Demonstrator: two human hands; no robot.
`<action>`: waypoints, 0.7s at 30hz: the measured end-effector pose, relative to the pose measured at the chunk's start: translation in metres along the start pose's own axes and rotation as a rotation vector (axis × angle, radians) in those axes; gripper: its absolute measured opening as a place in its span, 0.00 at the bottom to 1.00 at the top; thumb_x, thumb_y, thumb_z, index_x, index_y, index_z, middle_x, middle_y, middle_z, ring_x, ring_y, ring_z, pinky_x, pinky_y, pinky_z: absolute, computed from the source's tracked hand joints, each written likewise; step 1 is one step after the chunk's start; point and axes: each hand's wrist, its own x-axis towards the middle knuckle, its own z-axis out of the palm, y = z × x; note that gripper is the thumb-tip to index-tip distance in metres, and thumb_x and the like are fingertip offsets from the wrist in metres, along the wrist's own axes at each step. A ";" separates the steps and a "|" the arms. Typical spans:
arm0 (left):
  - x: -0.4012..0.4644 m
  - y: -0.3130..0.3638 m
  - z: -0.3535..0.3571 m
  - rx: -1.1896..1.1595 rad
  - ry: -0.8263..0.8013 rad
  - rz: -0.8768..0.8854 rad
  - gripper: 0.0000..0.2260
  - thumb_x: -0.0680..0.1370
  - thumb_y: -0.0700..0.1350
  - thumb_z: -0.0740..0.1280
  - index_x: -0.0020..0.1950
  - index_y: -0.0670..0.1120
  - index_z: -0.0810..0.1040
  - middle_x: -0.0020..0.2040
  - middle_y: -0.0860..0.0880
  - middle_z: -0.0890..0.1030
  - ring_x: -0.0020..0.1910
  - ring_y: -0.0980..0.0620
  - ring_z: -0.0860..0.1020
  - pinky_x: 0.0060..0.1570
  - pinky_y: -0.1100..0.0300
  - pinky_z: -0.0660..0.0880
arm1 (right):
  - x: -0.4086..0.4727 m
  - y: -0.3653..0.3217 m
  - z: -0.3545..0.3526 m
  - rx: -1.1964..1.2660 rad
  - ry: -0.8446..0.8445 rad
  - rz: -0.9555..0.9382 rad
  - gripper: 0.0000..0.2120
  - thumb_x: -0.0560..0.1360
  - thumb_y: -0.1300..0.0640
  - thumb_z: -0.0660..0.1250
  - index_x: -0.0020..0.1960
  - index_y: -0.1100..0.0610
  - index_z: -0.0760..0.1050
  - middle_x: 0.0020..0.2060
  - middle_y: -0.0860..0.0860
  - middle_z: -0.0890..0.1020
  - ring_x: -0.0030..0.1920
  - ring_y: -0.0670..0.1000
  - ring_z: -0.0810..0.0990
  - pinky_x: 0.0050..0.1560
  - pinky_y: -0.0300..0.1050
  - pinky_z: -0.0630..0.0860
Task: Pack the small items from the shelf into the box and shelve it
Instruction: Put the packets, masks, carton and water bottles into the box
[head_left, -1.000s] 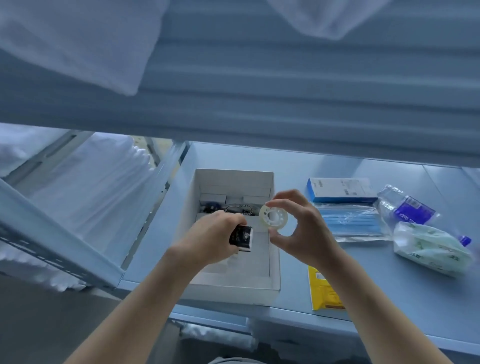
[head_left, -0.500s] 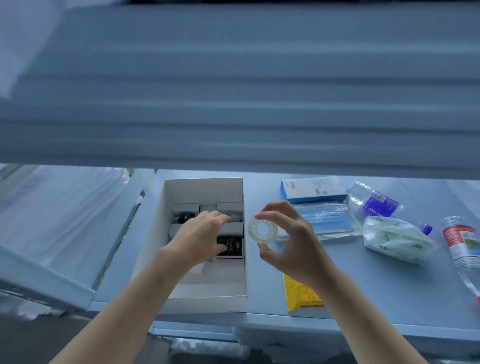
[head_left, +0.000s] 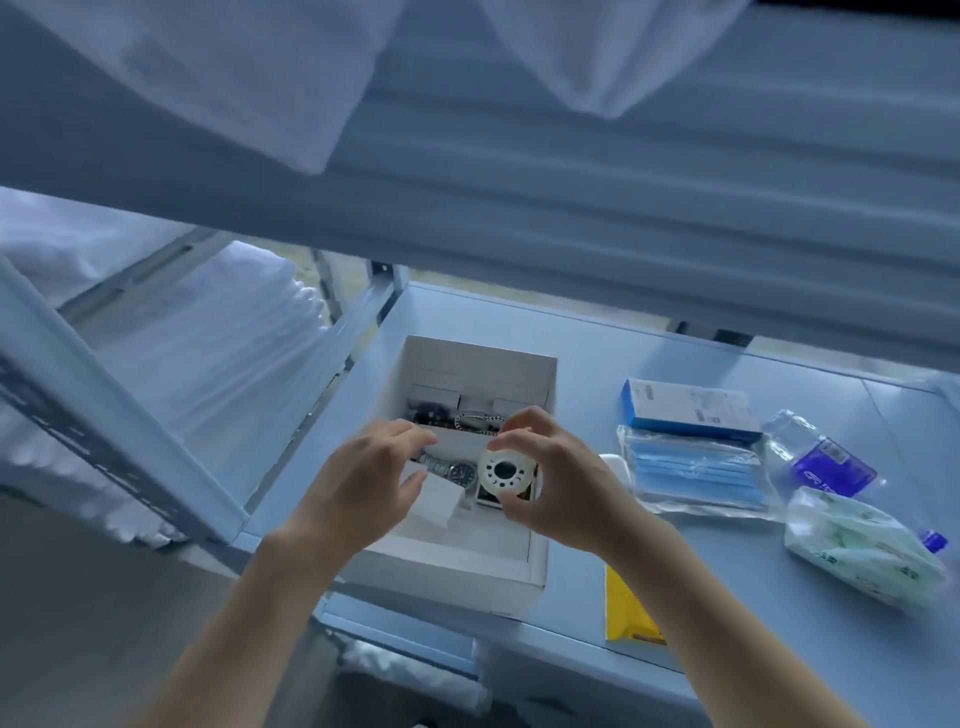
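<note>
At frame centre, the right hand (head_left: 558, 488) pinches a tape roll (head_left: 505, 474) over the white box (head_left: 480, 364) while the left hand (head_left: 363, 483) hovers with fingers loosely spread.

Cool bluish cast over everything, light soft & even, no hard glare. Brightest along far edge of the shelf surface (head_left: 701, 364), so light seems to come from behind/right. Underside of upper shelf (head_left: 571, 208) darker, smeared w/ motion blur, streaky bands. White cloth (head_left: 208, 78) at top soft, out of focus. Left frame edge heavily blurred, wide-angle bending of uprights. Centre sharpest; box (head_left: 540, 561) throws only faint shadow. Bottom corners dim.
</note>
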 end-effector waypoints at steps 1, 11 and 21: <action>-0.006 -0.002 -0.003 -0.021 0.012 0.007 0.16 0.78 0.42 0.72 0.66 0.47 0.81 0.60 0.53 0.83 0.60 0.53 0.80 0.62 0.57 0.77 | 0.006 -0.001 0.005 -0.025 -0.035 -0.007 0.22 0.70 0.51 0.74 0.64 0.48 0.79 0.60 0.39 0.72 0.49 0.46 0.78 0.46 0.34 0.73; -0.061 -0.033 -0.021 -0.073 0.200 -0.151 0.14 0.76 0.38 0.73 0.62 0.46 0.83 0.61 0.52 0.82 0.62 0.53 0.78 0.64 0.58 0.76 | 0.055 -0.032 0.041 -0.085 -0.269 -0.080 0.23 0.71 0.53 0.75 0.65 0.48 0.78 0.59 0.40 0.71 0.52 0.50 0.79 0.54 0.46 0.76; -0.086 -0.048 -0.025 -0.140 0.226 -0.229 0.14 0.78 0.41 0.72 0.63 0.49 0.82 0.62 0.56 0.79 0.64 0.59 0.75 0.65 0.66 0.72 | 0.088 -0.053 0.083 -0.087 -0.438 -0.113 0.24 0.70 0.53 0.78 0.64 0.52 0.78 0.63 0.47 0.75 0.60 0.51 0.78 0.62 0.44 0.73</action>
